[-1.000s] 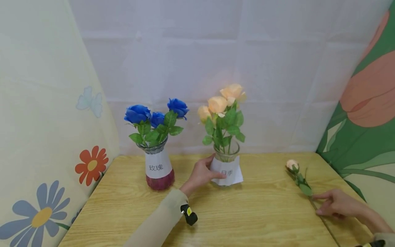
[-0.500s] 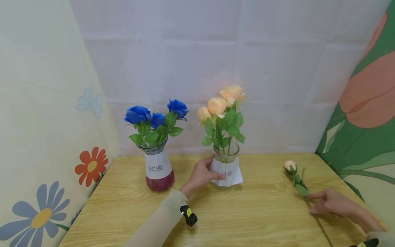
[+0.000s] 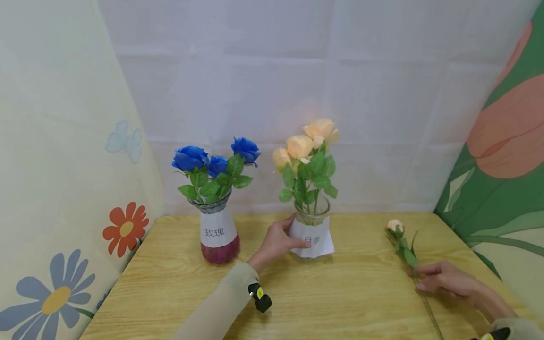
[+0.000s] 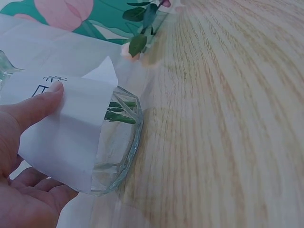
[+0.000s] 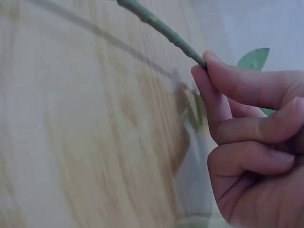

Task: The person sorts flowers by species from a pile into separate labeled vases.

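Observation:
My left hand (image 3: 275,244) grips a clear glass vase (image 3: 312,218) by its white paper label (image 3: 321,236); the thumb lies across the label. Peach roses (image 3: 300,146) with green leaves stand in this vase. On the right, my right hand (image 3: 450,282) pinches the stem (image 5: 159,29) of a single pale peach rose (image 3: 395,226) between thumb and forefinger. Its bloom points away from me, and the stem's shadow on the table lies apart from it in the right wrist view. In the left wrist view, leaf tips show through the faceted vase base (image 4: 126,128).
A second vase (image 3: 221,252), reddish at the bottom with a white label, holds blue roses (image 3: 190,157) left of my left hand. Both stand on a wood-grain table (image 3: 340,302). A white cloth (image 3: 255,85) hangs behind, with flower-printed panels (image 3: 510,141) at the sides.
My right hand has moved left with the single peach rose, drawing it a little nearer to the vases. My left hand stays on the glass vase.

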